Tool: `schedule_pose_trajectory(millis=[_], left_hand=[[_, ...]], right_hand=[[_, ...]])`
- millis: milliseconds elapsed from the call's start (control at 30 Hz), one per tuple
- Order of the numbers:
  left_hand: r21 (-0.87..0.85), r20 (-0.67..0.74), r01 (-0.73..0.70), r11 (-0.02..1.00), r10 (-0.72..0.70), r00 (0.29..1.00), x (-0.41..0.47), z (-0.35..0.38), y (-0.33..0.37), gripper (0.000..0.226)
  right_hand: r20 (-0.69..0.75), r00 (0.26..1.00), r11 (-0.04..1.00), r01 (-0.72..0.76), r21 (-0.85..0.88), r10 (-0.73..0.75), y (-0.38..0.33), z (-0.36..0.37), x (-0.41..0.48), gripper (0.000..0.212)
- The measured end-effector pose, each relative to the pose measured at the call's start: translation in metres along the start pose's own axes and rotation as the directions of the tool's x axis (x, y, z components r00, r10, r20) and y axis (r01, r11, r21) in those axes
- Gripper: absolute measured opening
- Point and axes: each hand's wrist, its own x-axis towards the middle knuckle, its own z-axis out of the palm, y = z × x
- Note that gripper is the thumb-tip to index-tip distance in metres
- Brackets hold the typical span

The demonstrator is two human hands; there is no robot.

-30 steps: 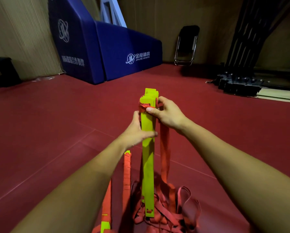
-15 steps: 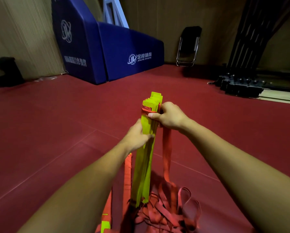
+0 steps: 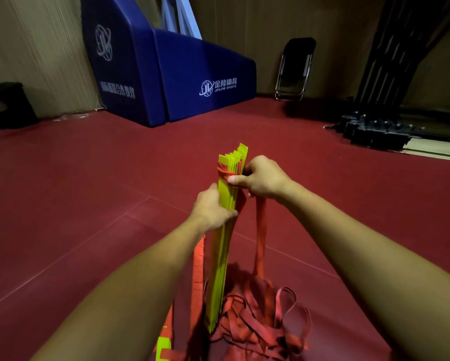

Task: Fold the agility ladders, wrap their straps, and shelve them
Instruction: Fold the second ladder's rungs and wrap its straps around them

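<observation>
Nearest us, limp red webbing straps (image 3: 255,327) lie heaped in loops on the matte red floor (image 3: 88,204); from that heap the agility-ladder rungs (image 3: 222,256), flat yellow plastic slats, stand upright as one tight bundle; the left hand (image 3: 213,208) curls round their middle; just above, the right hand (image 3: 263,179) pinches a strap across the slats near their notched tops, one length hanging below it; beyond we see a blue padded base (image 3: 192,82) and a folded black chair (image 3: 295,69) leaning at the wall.
</observation>
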Motion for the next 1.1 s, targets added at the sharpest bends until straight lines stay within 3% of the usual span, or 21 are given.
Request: schedule_pose_trajectory(millis=[133,200,300,433,667,933,1100], left_hand=[[-0.008,0.024,-0.067,0.998,0.067,0.997,-0.002,-0.01,-0.001,0.027],[-0.03,0.041,-0.083,0.996,0.084,0.996,-0.003,-0.013,-0.001,0.022],[-0.078,0.075,-0.088,0.993,0.093,0.993,-0.002,-0.014,-0.004,0.026],[-0.154,0.117,-0.111,0.982,0.13,0.985,0.0,-0.014,-0.007,0.032],[-0.45,0.147,-0.027,0.893,0.104,0.984,-0.004,-0.021,0.008,0.068],[-0.524,0.187,0.025,0.851,0.086,0.979,-0.007,-0.025,0.017,0.052],[-0.537,0.213,0.059,0.842,0.068,0.975,-0.011,-0.024,0.015,0.047]], right_hand=[[0.139,0.989,0.989,0.028,0.143,-0.048,0.0,-0.01,-0.004,0.027],[0.194,0.978,0.971,0.032,0.236,-0.08,0.002,-0.013,-0.006,0.02],[0.233,0.964,0.968,0.069,0.243,-0.127,0.006,-0.013,-0.006,0.014],[0.181,0.97,0.974,0.127,0.189,-0.162,0.01,-0.016,-0.004,0.019],[0.17,0.965,0.913,0.119,0.391,-0.199,0.014,-0.017,-0.006,0.018],[0.084,0.988,0.832,0.062,0.552,-0.13,0.023,-0.006,0.0,0.011],[0.1,0.981,0.879,0.099,0.466,-0.164,0.024,-0.003,0.001,0.016]])
